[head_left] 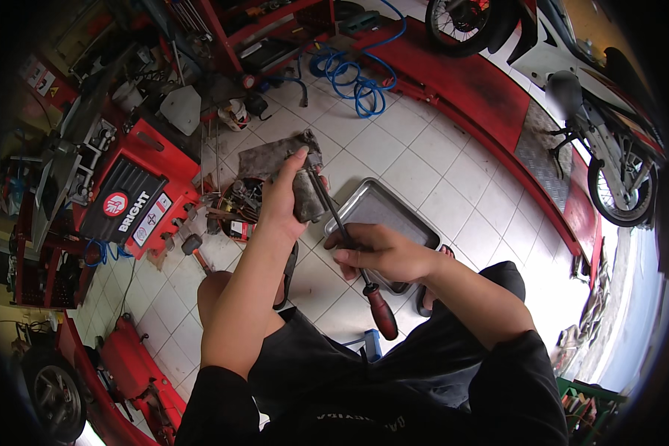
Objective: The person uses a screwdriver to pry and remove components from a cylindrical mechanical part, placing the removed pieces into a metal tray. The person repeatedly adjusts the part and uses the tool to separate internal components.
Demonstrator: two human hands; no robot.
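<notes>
My left hand is raised and closed around a dirty grey rag that wraps a small metal part at its top. My right hand grips the shaft of a long screwdriver with a dark red handle. The screwdriver's tip points up into the wrapped part. Both hands hang above a white tiled floor, just in front of my knees.
A shallow metal tray lies on the tiles under my right hand. A red machine and a hammer stand at the left. Blue coiled hose, a red ramp and a motorcycle lie beyond.
</notes>
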